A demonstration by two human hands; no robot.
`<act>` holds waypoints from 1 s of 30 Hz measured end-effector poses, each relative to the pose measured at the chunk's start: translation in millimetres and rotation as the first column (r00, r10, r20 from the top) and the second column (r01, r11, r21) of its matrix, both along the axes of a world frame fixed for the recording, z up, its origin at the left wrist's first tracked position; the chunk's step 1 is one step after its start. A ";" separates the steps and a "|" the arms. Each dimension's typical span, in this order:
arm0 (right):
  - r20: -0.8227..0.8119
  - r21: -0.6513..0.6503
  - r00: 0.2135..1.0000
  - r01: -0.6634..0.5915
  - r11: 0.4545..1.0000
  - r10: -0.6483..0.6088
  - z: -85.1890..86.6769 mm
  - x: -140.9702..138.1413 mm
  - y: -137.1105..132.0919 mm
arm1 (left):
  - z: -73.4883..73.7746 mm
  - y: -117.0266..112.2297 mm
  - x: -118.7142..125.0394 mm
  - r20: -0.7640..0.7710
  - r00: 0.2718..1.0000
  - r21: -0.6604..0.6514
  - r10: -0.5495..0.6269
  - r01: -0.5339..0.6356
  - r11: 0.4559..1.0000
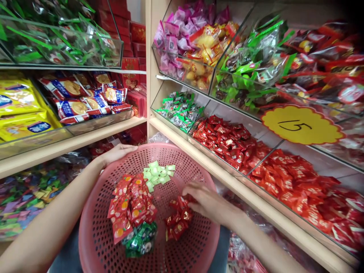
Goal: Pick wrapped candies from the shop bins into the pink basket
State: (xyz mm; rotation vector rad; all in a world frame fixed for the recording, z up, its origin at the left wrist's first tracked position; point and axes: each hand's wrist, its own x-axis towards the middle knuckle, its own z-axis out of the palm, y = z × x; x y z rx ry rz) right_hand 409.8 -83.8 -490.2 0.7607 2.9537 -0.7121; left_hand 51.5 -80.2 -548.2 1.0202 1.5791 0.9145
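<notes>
A pink perforated plastic basket (199,167) rests over my lap. My left hand (121,153) holds its far left rim, with the fingers laid along the edge. Inside the basket, my right hand (206,201) has its curled fingers at a small pile of dark red wrapped candies (178,225), touching the upper ones; the fingertips are partly hidden. To the left in the basket lie red packets with orange dots (132,204). Green wrapped candies (142,239) lie at their near end, and pale green small packets (157,174) lie toward the far side.
Shelves meet in a corner ahead. Right-hand clear bins hold red candies (224,140), orange-red packets (290,185) and green-silver candies (180,110). A yellow "15" sign (303,125) juts out above. On the left are biscuit packs (75,108) and yellow packs (25,110).
</notes>
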 end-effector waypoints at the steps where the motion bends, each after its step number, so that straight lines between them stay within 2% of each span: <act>1: 0.070 -0.031 0.997 -0.023 0.999 0.025 -9.1 -1.6 -5.5 | 0.1 -0.1 0.3 0.006 1.000 -0.004 0.001 -0.001 1.000; 3: 0.185 -0.071 0.981 -0.044 0.997 0.057 -23.0 -1.8 -12.4 | 0.5 -0.6 0.7 0.016 1.000 -0.009 0.006 -0.006 1.000; 6: 0.275 -0.085 0.957 -0.071 0.994 0.091 -36.6 0.8 -18.1 | 1.2 -1.6 1.3 0.043 0.999 -0.008 0.021 -0.021 1.000; 10: 0.371 -0.098 0.919 -0.103 0.990 0.132 -40.7 -0.4 -23.5 | -0.6 -2.0 0.6 0.062 0.998 0.009 0.017 -0.017 1.000; 13: 0.255 -0.077 0.962 -0.085 0.993 0.102 -19.9 -3.5 -19.1 | -3.4 -0.9 -2.1 0.040 0.999 0.031 -0.006 0.005 0.999; 16: -0.002 0.052 0.998 0.059 0.997 -0.059 19.9 -0.9 2.5 | -4.2 0.3 -4.3 -0.016 1.000 0.057 -0.005 0.006 0.998; 19: -0.161 0.218 0.958 0.268 0.938 -0.236 57.2 11.6 40.4 | -3.0 0.4 -4.5 -0.051 0.999 0.065 -0.003 0.006 0.998; 21: -0.128 0.357 0.939 0.345 0.868 -0.320 70.7 22.4 68.4 | -2.8 0.2 -4.0 -0.034 0.999 0.056 -0.019 0.021 0.998; 23: 0.004 0.495 0.933 0.311 0.811 -0.360 74.0 30.5 92.9 | -3.8 0.4 -4.0 -0.026 0.999 0.049 -0.032 0.033 0.998; 24: 0.081 0.539 0.930 0.262 0.800 -0.359 72.8 32.7 102.9 | -4.7 0.6 -4.2 -0.033 0.999 0.050 -0.030 0.032 0.998; 27: 0.249 0.565 0.918 0.121 0.816 -0.309 65.3 32.5 122.5 | -6.9 1.3 -5.6 -0.048 0.998 0.053 -0.027 0.030 0.998; 30: 0.289 0.550 0.911 0.094 0.830 -0.295 60.3 30.1 131.7 | -6.7 1.0 -6.3 -0.023 0.999 0.049 -0.032 0.034 0.998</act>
